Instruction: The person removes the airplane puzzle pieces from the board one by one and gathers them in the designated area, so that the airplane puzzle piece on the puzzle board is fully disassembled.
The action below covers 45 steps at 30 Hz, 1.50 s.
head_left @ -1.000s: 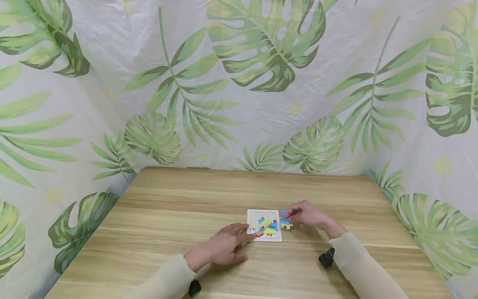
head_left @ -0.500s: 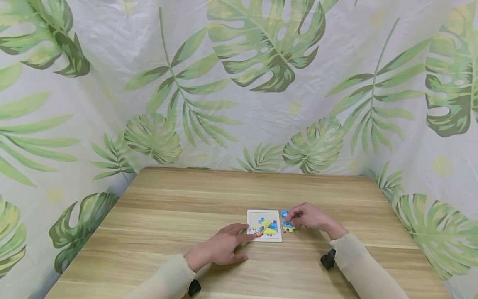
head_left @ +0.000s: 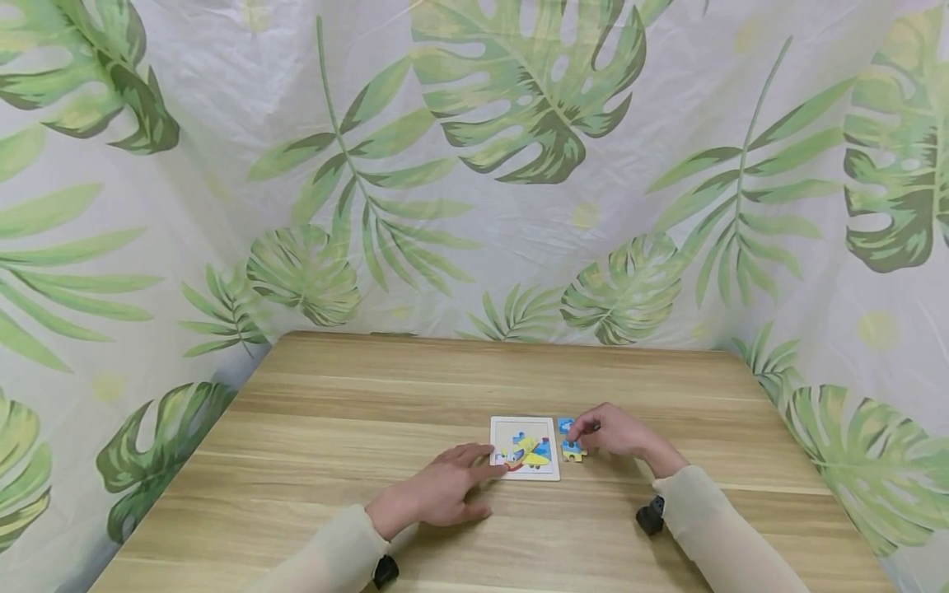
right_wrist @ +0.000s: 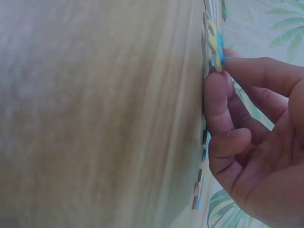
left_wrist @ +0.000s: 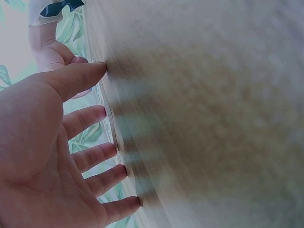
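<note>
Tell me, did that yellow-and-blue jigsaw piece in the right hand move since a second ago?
Yes, a little: in the head view, the yellow-and-blue jigsaw piece has shifted right and nearer the person, measured against the puzzle tray.

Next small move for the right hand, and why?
Probably carry the blue-and-yellow piece left over the puzzle board. The right hand pinches that piece just beside the board's right edge, the upper part of the board's picture area is bare, and the left hand has fingers on the board's left side, which should help steady it.
</note>
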### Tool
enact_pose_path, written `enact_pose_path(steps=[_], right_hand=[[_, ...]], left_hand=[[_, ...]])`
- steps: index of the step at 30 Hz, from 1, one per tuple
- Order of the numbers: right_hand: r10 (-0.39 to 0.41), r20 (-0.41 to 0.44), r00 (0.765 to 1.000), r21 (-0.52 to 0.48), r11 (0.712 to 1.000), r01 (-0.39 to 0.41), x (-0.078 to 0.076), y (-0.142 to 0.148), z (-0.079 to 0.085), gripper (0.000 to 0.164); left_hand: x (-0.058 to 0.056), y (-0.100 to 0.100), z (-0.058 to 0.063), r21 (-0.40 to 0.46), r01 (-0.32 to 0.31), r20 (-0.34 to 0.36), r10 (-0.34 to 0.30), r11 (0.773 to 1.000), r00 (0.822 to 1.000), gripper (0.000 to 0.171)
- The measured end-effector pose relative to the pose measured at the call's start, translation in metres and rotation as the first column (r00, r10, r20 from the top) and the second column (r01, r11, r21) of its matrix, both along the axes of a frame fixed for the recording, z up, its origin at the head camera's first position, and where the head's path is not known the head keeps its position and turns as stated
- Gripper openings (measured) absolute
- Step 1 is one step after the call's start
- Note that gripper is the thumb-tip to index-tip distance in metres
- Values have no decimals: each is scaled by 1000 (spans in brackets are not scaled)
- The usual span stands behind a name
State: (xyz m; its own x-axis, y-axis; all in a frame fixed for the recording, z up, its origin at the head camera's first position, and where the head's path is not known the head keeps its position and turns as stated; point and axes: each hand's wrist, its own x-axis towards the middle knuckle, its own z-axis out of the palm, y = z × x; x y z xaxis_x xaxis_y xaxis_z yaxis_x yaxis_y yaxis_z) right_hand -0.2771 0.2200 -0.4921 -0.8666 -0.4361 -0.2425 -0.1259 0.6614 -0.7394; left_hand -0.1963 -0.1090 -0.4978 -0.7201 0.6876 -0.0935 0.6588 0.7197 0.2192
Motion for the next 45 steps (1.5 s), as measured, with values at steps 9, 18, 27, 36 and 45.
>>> enact_pose_path(steps=[9, 18, 27, 36, 45], right_hand=[[-8, 15, 1000, 0, 1000, 8, -1, 1, -1, 14], [6, 15, 1000, -21, 1000, -5, -2, 1, 0, 14], [17, -18, 1000, -42, 999, -18, -4, -6, 2, 17], [1, -37, 999, -62, 998, -4, -6, -18, 4, 18], [12, -56, 998, -56, 998, -15, -5, -29, 7, 18]], left_hand=[[0, -1, -1, 7, -5, 6, 5, 1000, 1000, 61], [0, -1, -2, 12, -6, 9, 6, 1000, 1000, 61], [0, -1, -4, 14, -8, 12, 7, 1000, 1000, 62], [-1, -1, -3, 14, -9, 24, 8, 1000, 1000, 62], [-1, -1, -3, 11, -3, 17, 3, 1000, 1000, 62]])
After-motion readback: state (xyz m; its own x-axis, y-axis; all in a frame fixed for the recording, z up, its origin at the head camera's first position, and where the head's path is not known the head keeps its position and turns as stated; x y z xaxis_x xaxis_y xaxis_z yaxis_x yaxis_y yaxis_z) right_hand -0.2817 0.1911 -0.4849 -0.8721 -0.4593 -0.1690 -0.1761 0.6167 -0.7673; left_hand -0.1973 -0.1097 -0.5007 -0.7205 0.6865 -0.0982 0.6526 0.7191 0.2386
